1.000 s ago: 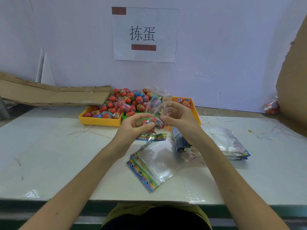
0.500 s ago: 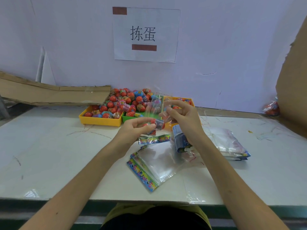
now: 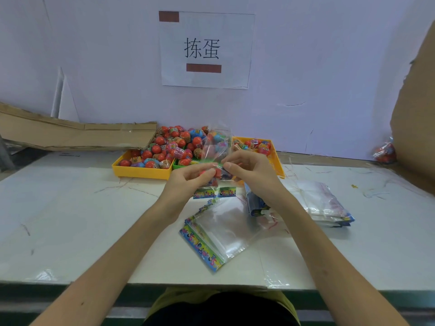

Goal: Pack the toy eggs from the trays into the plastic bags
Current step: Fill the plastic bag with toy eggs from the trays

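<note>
Table: white top [image 3: 70, 208] against a pale wall, a paper sign [image 3: 204, 49] taped above, flattened cardboard [image 3: 77, 135] at the back left.
Trays: we see the yellow tray [image 3: 141, 171] heaped with toy eggs [image 3: 174, 147]; a second yellow tray [image 3: 274, 158] to its right holds only a few.
Held bag: our clear bag [image 3: 217, 149] is raised in front of the trays, red eggs showing low inside it.
Left hand: our left hand [image 3: 188, 182] pinches the bag at its middle.
Right hand: our right hand [image 3: 253, 171] pinches it too, fingertips almost meeting the left.
Change: over the last second both hands have drawn closer together on the bag and lifted slightly; we judge this bag filled and being gathered shut.
Spare bags: an empty bag [image 3: 219, 234] lies flat near us, a stack of bags [image 3: 322, 205] to the right.
</note>
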Demonstrator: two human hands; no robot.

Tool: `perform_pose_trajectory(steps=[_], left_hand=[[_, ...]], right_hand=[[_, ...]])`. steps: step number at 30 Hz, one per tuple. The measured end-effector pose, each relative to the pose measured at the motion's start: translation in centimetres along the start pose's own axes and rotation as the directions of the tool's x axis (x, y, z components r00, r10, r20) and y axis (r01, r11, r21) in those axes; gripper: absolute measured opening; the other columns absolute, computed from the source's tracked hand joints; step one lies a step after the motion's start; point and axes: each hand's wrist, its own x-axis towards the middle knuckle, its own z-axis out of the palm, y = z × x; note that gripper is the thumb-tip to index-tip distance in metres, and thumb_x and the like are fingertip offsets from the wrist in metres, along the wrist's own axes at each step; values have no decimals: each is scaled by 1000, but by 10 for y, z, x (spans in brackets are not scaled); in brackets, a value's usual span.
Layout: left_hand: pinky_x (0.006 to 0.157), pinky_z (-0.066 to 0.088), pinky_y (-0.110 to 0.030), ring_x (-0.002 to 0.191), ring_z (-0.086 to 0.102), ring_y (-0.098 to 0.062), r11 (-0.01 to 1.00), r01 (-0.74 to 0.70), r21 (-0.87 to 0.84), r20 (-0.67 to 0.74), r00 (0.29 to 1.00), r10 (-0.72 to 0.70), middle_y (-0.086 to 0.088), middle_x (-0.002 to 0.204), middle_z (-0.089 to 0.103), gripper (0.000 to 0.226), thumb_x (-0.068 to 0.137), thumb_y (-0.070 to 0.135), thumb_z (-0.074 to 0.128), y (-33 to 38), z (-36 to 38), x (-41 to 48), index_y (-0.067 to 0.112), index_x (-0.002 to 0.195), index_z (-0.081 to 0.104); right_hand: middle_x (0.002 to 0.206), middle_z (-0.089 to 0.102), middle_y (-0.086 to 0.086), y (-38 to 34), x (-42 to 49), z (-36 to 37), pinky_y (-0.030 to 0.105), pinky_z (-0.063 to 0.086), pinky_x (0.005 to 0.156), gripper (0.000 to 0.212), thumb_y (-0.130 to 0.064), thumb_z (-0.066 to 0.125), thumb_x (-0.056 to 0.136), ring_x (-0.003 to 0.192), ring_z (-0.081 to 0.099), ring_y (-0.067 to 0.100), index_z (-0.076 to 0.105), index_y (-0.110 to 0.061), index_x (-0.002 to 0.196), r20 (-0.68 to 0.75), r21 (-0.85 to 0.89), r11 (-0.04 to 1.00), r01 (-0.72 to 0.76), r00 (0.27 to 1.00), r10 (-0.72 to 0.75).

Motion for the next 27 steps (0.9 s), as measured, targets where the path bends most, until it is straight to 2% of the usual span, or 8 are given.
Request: perform_pose_trajectory(steps=[4, 8, 13, 16, 19, 23, 25, 27], left_hand=[[74, 54, -14, 96, 73, -5, 999, 18, 42, 79, 997, -21, 9, 102, 78, 31, 81, 41, 74, 0, 0, -1, 30, 110, 74], [72, 54, -15, 89, 75, -12, 1000, 0, 19, 71, 998, -1, 0, 96, 79, 11, 90, 26, 74, 1, 1, -2, 25, 98, 80], [72, 55, -18, 84, 74, -14, 1000, 14, -7, 28, 1000, -13, 0, 89, 78, 6, 92, 16, 71, 0, -1, 0, 16, 94, 77], [76, 57, -23, 86, 76, -21, 1000, 9, 8, -24, 1000, -9, -3, 92, 78, 7, 93, 11, 69, -1, -2, 2, 10, 99, 72], [80, 58, -27, 93, 75, -25, 1000, -9, 6, -60, 998, 10, -7, 99, 78, 10, 93, 10, 69, 1, -4, 2, 10, 103, 72], [84, 58, -37, 95, 75, -30, 1000, -5, 13, -44, 999, 5, -16, 101, 77, 21, 92, 10, 71, 1, -4, 1, 10, 113, 68], [80, 57, -34, 90, 75, -27, 999, -18, 35, -53, 998, 20, -18, 97, 76, 22, 91, 11, 72, 2, -3, 0, 12, 113, 68], [78, 57, -31, 89, 74, -23, 999, -30, 34, -56, 998, 32, -13, 95, 77, 20, 91, 14, 72, 1, -2, 0, 13, 111, 70]], right_hand=[[79, 74, -5, 0, 1, -1, 17, 52, 63, 17, -16, 74, 91, 71, 68, 9, 76, -29, 81, -69, -35, 998, 44, 997, -46], [75, 75, -8, 3, 0, 0, 26, 59, 70, 19, -14, 76, 89, 74, 72, 15, 76, -30, 79, -116, -75, 995, 70, 990, -78], [77, 75, 5, 6, 0, 3, 34, 55, 64, 13, -13, 64, 98, 71, 70, 26, 77, -18, 98, -88, -111, 991, 74, 993, -84], [89, 74, 0, 5, 2, 1, 23, 49, 61, 20, -18, 53, 105, 70, 69, 15, 72, -15, 112, -35, -58, 998, 34, 999, -36], [92, 73, -3, 6, 0, 1, 29, 53, 67, 23, -32, 62, 100, 79, 70, 18, 63, -22, 120, 51, -84, 996, -19, 998, 23], [90, 72, -2, 6, -1, 3, 33, 58, 76, 16, -28, 75, 90, 84, 70, 18, 67, -19, 101, 71, -141, 990, 32, 997, -22], [91, 73, -3, 5, -1, 2, 33, 59, 78, 8, -19, 76, 89, 86, 71, 17, 69, -18, 93, 62, -123, 991, 62, 997, -54], [86, 72, -6, 3, -2, -1, 35, 58, 77, 14, -12, 77, 87, 84, 71, 19, 67, -21, 83, 59, -86, 994, 62, 997, -57]])
